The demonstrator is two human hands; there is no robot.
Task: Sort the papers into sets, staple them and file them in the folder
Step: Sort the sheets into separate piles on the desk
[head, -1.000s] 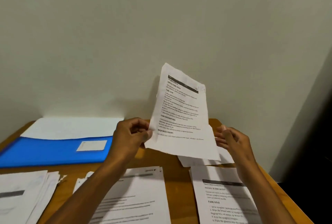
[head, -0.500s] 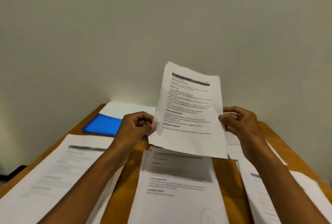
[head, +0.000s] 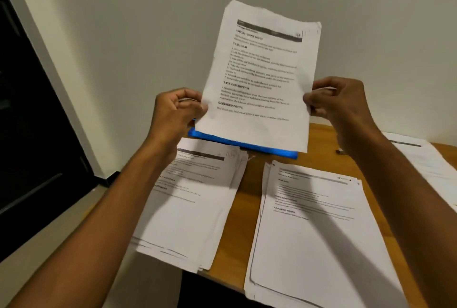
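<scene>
I hold a printed paper sheet [head: 262, 77] upright in front of the wall, above the table. My left hand [head: 176, 109] pinches its left edge and my right hand [head: 338, 102] pinches its right edge. Behind its lower edge lies a blue folder [head: 247, 145], mostly hidden by the sheet. On the wooden table [head: 249, 184] lie three stacks of printed papers: a left stack [head: 193, 206], a middle stack [head: 314, 228] and a right stack [head: 427, 159] partly behind my right forearm.
The left stack overhangs the table's left front edge. A small dark object [head: 339, 151] lies on the table near my right wrist. A dark doorway [head: 29, 109] with a white frame stands at the left. The wall is close behind the table.
The view has swung left and down, so the doorway now shows. Both hands still hold the sheet, now raised higher in view; the right hand's grip has settled on the right edge.
</scene>
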